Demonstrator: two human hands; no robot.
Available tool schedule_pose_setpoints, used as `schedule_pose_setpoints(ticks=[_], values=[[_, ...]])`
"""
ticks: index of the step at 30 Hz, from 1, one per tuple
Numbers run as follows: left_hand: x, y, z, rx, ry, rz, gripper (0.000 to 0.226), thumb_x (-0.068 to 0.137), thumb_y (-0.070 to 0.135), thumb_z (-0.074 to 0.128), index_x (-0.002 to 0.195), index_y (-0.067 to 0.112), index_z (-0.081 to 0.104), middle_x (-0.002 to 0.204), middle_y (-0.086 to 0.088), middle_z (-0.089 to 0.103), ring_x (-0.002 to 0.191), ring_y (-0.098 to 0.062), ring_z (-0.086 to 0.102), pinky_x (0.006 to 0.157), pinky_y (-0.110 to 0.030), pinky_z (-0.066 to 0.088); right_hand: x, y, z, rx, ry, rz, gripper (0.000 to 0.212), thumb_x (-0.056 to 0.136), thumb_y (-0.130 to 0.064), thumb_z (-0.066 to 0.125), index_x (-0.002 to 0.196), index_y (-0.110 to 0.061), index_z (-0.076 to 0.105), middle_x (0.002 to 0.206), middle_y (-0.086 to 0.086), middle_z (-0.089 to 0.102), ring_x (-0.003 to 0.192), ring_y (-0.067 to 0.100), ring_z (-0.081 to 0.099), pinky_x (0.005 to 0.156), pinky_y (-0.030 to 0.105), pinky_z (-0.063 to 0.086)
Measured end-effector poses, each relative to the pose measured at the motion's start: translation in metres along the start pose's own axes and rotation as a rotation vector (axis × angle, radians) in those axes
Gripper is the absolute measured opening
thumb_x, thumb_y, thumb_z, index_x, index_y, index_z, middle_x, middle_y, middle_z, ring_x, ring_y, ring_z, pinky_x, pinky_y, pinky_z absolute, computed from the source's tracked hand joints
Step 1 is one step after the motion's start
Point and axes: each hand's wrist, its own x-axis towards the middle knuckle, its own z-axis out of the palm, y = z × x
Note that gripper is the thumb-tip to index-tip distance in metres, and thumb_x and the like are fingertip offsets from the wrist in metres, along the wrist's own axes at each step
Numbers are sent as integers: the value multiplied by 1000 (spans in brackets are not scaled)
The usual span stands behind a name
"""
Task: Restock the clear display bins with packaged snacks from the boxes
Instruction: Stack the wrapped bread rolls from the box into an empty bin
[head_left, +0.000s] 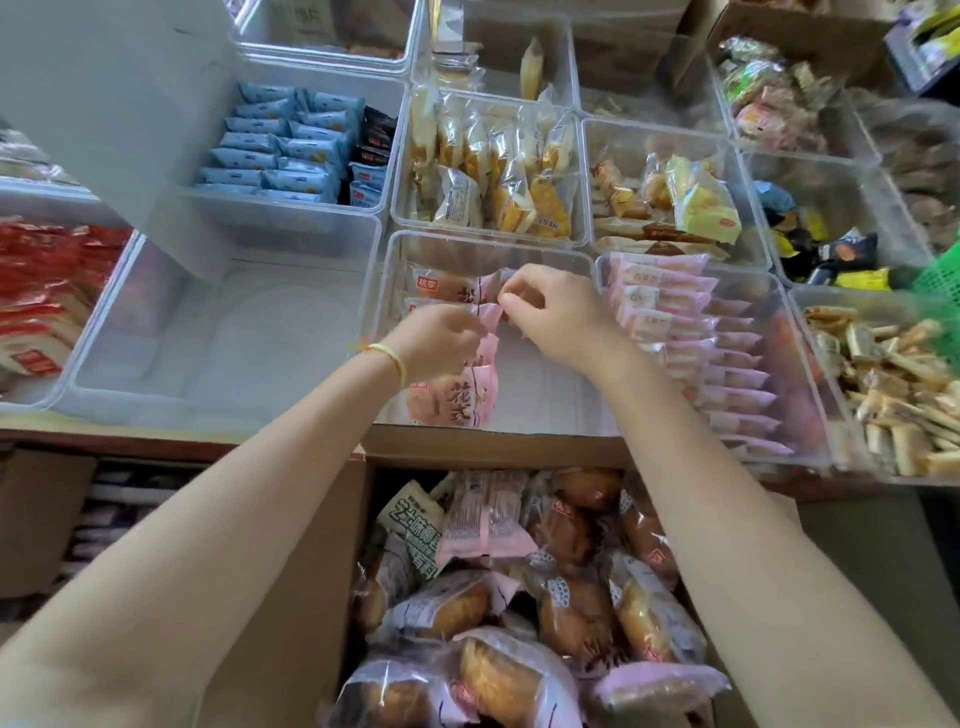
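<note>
nearest the camera, an open cardboard box (291, 597) held a heap of packaged buns (519, 597). beyond it, on the worktop (156, 434), stood a clear bin (545, 384) with a short column of pink-edged bun packets (457, 400) along its left side. the left hand (441, 340) pinched one packet's pink edge; the right hand (556, 312), fingers curled, pinched the neighbouring packet. farther back sat bins of blue packets (280, 145) and yellow snacks (493, 171).
</note>
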Motion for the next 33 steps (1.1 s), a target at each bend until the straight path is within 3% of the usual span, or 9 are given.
schedule_pose_setpoints(ticks=[3, 8, 12, 16, 19, 23, 28, 31, 33], values=[[-42, 4, -4, -301, 340, 119, 18, 86, 15, 55, 85, 18, 72, 74, 2, 68, 70, -18, 65, 69, -33, 56, -62, -30, 5, 313, -36, -14, 22, 100, -18, 56, 82, -11, 67, 72, 9, 70, 62, 21, 70, 60, 39, 58], [-98, -5, 21, -306, 396, 207, 32, 80, 25, 55, 61, -1, 52, 53, -5, 43, 55, -18, 41, 55, -35, 39, -128, -26, 45, 427, -415, 182, 24, 101, -14, 49, 86, 1, 61, 78, 22, 71, 72, 41, 71, 67, 44, 58], [-124, -22, 50, -351, 242, 194, 35, 86, 25, 57, 57, 5, 52, 50, 5, 47, 47, -12, 42, 52, -29, 36, -154, -8, 85, 63, -781, 317, 35, 98, -34, 55, 114, -5, 65, 111, 20, 69, 89, 29, 68, 76, 35, 57], [-141, -36, 73, -262, 128, 145, 35, 91, 23, 59, 56, 15, 56, 45, 10, 51, 43, -5, 45, 51, -25, 41, -182, 7, 113, -351, -1109, 330, 97, 72, -70, 73, 150, -24, 37, 152, -2, 42, 132, 22, 48, 105, 42, 46], [-149, -50, 86, -263, 82, 94, 31, 91, 23, 59, 63, 11, 61, 57, 1, 59, 50, -12, 50, 59, -30, 49, -201, 17, 132, -375, -1118, 389, 114, 65, -71, 79, 155, -24, 26, 160, -2, 30, 140, 26, 40, 110, 44, 41], [-159, -61, 95, -278, -31, -2, 22, 93, 24, 59, 74, 16, 68, 65, 2, 65, 57, -11, 57, 64, -27, 48, -210, 21, 127, -246, -979, 389, 98, 69, -64, 79, 149, -26, 37, 150, -1, 43, 130, 22, 47, 105, 40, 44], [-173, -67, 84, -391, -186, -45, 25, 93, 42, 62, 108, 24, 70, 101, 7, 70, 96, -9, 64, 81, -19, 48, -219, 15, 83, 607, -640, 421, 41, 90, -36, 71, 128, -26, 60, 126, 11, 67, 113, 19, 64, 104, 41, 50], [-184, -57, 71, -738, -321, 3, 39, 87, 46, 69, 120, 25, 66, 114, -1, 70, 104, -18, 67, 86, -35, 56, -224, 0, 56, 1062, -485, 499, 58, 86, -42, 70, 127, -3, 57, 111, 21, 66, 100, 32, 64, 88, 39, 56], [-188, -49, 61, -862, -311, 53, 47, 80, 41, 76, 121, 23, 65, 114, -8, 69, 99, -25, 69, 83, -45, 56, -226, -14, 45, 1192, -443, 474, 55, 90, -47, 57, 123, -3, 60, 117, 23, 65, 101, 32, 65, 87, 38, 57]])
